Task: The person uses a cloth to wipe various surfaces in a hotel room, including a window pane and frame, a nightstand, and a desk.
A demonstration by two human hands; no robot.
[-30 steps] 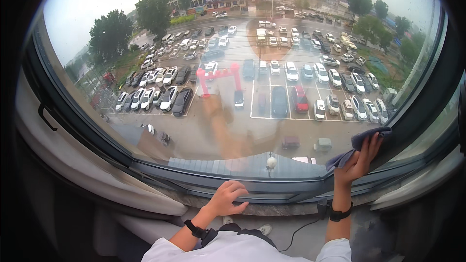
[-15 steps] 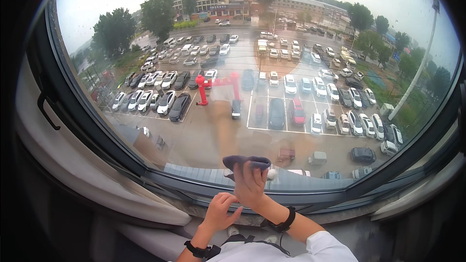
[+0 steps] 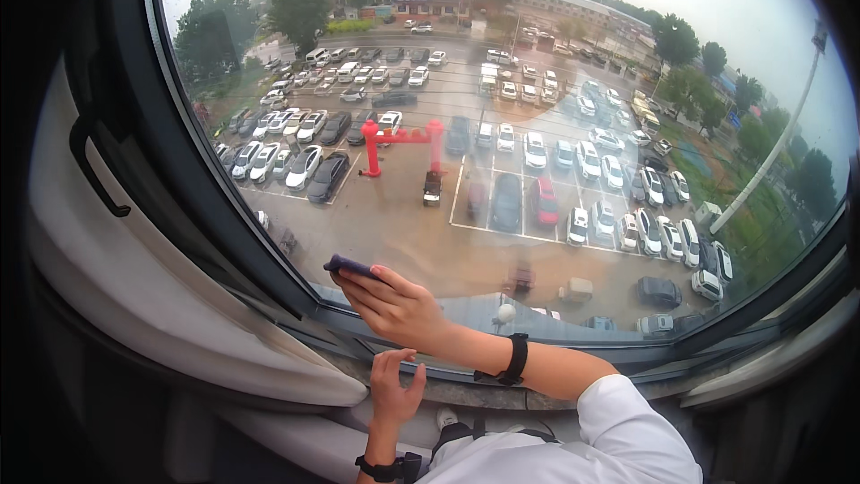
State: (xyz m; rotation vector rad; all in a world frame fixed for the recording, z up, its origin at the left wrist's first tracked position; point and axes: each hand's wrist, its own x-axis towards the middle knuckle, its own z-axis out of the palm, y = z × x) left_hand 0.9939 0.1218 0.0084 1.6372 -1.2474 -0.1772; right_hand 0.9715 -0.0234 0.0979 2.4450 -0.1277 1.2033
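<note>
My right hand point(image 3: 394, 307) reaches across to the lower left of the big window pane point(image 3: 537, 81) and presses a dark purple cloth point(image 3: 351, 266) flat against the glass. Only the cloth's edge shows above my fingers. A black band sits on that wrist. My left hand point(image 3: 394, 390) rests below on the grey window sill point(image 3: 717, 376), fingers spread and holding nothing, with a black band on its wrist too.
The dark window frame point(image 3: 224, 215) curves along the left and bottom of the pane, with a black handle point(image 3: 94, 170) on the left sash. Through the glass lies a car park far below with many cars, trees and buildings.
My right hand has swept the cloth along the bottom of the glass from the right side to the lower left corner. My left hand has stayed on the sill.
</note>
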